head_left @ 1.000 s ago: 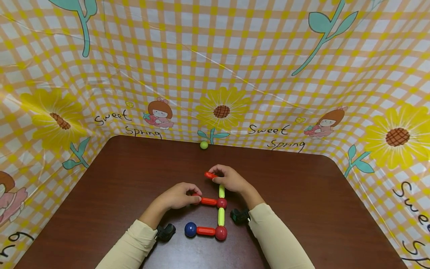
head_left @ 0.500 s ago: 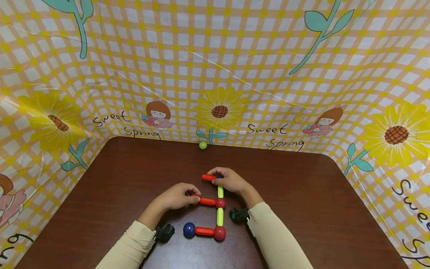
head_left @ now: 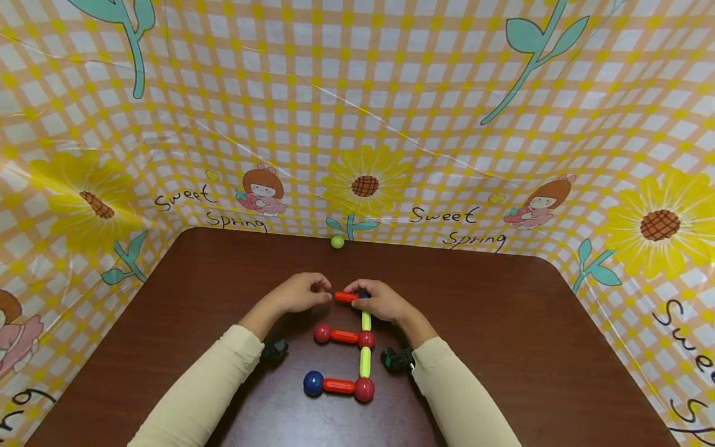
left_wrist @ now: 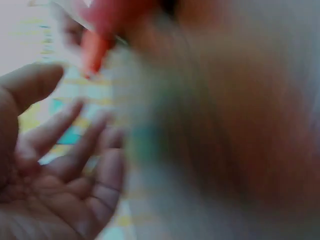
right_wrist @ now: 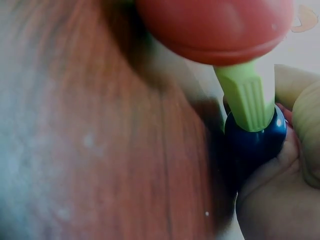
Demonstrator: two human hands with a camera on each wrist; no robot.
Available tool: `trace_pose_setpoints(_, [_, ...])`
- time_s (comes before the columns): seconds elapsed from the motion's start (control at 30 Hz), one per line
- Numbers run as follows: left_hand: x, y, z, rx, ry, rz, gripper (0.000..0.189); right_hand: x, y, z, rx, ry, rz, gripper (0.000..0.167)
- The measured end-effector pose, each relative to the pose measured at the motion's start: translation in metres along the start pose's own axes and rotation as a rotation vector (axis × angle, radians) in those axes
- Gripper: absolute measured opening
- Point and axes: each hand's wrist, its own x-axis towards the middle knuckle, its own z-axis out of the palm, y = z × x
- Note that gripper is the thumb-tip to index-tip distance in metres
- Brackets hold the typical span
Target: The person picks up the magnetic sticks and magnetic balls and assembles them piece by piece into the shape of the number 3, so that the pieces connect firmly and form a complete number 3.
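My right hand (head_left: 382, 301) pinches a red toy building rod (head_left: 345, 297) beside a dark blue ball (right_wrist: 257, 142) at the far end of a rod-and-ball frame. A yellow-green rod (head_left: 365, 321) runs from that ball to a red ball (head_left: 366, 339). From there another red rod (head_left: 343, 336) reaches left to a second red ball (head_left: 322, 333). My left hand (head_left: 301, 293) holds nothing, its fingertips just left of the pinched rod's free end. In the left wrist view, its fingers (left_wrist: 65, 130) are spread and loosely bent.
Nearer me, a second yellow-green rod (head_left: 365, 362) leads to a red ball (head_left: 364, 389), a red rod (head_left: 339, 386) and a blue ball (head_left: 313, 383). A small green ball (head_left: 337, 242) lies at the table's back edge, against the checked cloth (head_left: 436, 136).
My left hand has let go of the red ball at the middle row's left end and moved away from me, up to the pinched rod. The right hand has barely moved.
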Motion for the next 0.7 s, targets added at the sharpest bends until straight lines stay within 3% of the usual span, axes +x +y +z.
trace_pose_setpoints(0.17, [0.043, -0.011, -0.009, 0.032, 0.112, -0.003, 0.029, -0.002, 0.002, -0.002, -0.015, -0.006, -0.009, 0.027])
trace_pose_setpoints(0.37, [0.083, -0.011, -0.009, 0.014, 0.174, 0.026, 0.032, -0.006, 0.003, -0.007, 0.003, 0.018, 0.015, 0.026])
trace_pose_setpoints(0.57, [0.102, -0.009, -0.011, 0.020, 0.272, -0.058, 0.039, -0.006, 0.002, -0.004, 0.026, 0.004, -0.015, 0.025])
trace_pose_setpoints(0.7, [0.110, -0.006, -0.010, 0.092, 0.273, -0.077, 0.042, -0.003, 0.002, 0.000, 0.018, 0.011, -0.013, 0.025])
